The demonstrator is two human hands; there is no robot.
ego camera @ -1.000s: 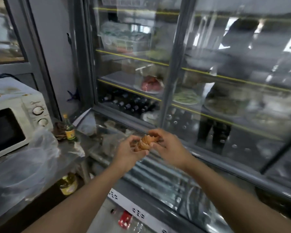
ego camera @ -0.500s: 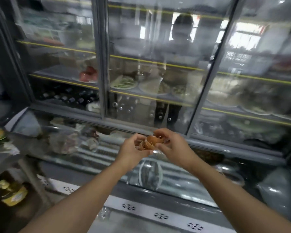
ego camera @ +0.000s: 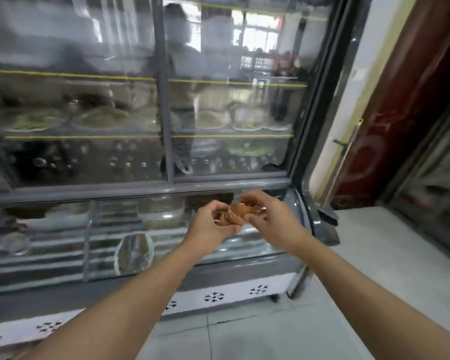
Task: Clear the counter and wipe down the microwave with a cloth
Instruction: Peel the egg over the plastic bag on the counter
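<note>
Both hands are raised together in front of me, holding a stack of brown eggshells (ego camera: 234,214) between them. My left hand (ego camera: 209,226) cups the stack from the left with curled fingers. My right hand (ego camera: 266,216) grips it from the right, thumb and fingers curled round the shells. The microwave, the counter and any cloth are out of view.
A glass-fronted display fridge (ego camera: 166,183) with plates of food on its shelves fills the view ahead. Right of it are a pale wall, a dark red door (ego camera: 390,120) with a handle, and a pale tiled floor (ego camera: 374,255).
The view has swung to the right: the microwave and counter left the frame, and the fridge's right end, the door and the floor came in. Both hands still hold the eggshells.
</note>
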